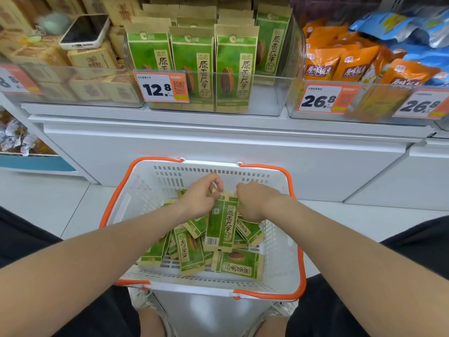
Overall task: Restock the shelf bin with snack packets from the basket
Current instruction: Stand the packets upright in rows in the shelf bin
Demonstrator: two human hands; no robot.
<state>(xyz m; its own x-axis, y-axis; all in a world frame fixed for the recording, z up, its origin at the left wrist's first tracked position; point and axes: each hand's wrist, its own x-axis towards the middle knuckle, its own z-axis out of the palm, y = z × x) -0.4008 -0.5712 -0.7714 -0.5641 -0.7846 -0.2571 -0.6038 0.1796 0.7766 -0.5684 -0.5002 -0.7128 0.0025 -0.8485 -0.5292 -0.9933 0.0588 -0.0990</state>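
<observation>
A white basket (279, 239) with orange handles stands below me, holding several green snack packets (239, 263) lying loose. Both hands reach into it. My left hand (201, 195) and my right hand (255, 200) pinch the top edge of one green packet (222, 224), which hangs upright above the pile. On the shelf above, a clear bin (269, 93) holds rows of the same green packets (192, 66) standing upright, with free room at its right front.
A phone (85, 31) lies on tan boxes (92, 59) in the left bin. Orange packets (340, 62) and blue packets (413, 27) fill the right bin. Price tags (162, 87) hang on the bin fronts. A white cabinet (218, 147) stands behind the basket.
</observation>
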